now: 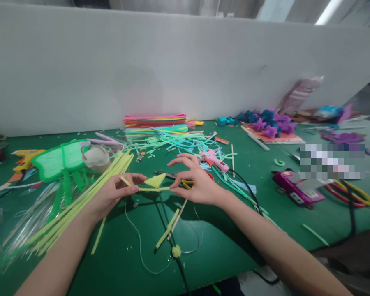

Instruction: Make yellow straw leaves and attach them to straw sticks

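Observation:
My left hand (120, 189) pinches the left end of a thin yellow strip (154, 190), held level above the green table. The thumb and forefinger of my right hand (195, 181) close on its right end, with the other fingers spread. A small yellow fan-shaped piece (156, 180) sits just above the strip, between my hands. Below them lie a short yellow stem (167, 230), a thin wooden stick (178, 218) and a small yellow ball (176, 251) beside a clear thread. A bundle of long yellow strips (89, 193) passes behind my left wrist.
Scissors (169, 175) and a pink glue gun (215, 159) lie beyond my right hand. Coloured stems (156, 120) are stacked by the grey partition (172, 65). A green winged shape (63, 160) is at left; a purple pouch (296, 189) and black cable (249, 189) are at right.

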A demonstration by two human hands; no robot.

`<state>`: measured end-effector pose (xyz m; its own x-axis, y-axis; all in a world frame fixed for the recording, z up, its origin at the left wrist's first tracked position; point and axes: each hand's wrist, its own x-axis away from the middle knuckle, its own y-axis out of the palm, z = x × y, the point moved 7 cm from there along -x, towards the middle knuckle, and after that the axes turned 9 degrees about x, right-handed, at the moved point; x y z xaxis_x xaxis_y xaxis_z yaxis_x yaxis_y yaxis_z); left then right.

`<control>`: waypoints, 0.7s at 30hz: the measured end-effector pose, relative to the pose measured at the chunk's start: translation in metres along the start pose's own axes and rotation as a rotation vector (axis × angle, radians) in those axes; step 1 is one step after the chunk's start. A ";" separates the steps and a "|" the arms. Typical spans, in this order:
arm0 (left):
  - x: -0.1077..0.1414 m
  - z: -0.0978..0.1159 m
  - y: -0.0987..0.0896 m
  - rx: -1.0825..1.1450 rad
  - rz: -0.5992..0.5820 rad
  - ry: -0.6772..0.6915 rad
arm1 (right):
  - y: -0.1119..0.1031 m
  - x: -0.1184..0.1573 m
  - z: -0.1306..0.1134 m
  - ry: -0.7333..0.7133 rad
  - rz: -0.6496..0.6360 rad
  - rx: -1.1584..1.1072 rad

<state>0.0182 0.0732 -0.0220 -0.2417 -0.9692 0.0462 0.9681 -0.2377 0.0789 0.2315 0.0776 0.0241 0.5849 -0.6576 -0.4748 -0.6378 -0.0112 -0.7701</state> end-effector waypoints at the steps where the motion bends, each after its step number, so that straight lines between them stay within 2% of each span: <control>1: 0.000 0.001 0.000 0.003 -0.007 -0.001 | 0.000 0.000 0.000 -0.001 -0.014 -0.005; 10: 0.000 0.000 -0.007 0.043 0.022 -0.025 | -0.003 -0.001 0.001 -0.021 -0.072 -0.065; 21: -0.002 -0.004 -0.013 0.035 0.048 -0.008 | -0.006 -0.003 0.003 -0.006 -0.051 -0.094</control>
<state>0.0058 0.0777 -0.0267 -0.1960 -0.9789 0.0584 0.9757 -0.1887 0.1111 0.2352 0.0817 0.0284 0.6206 -0.6499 -0.4388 -0.6510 -0.1152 -0.7503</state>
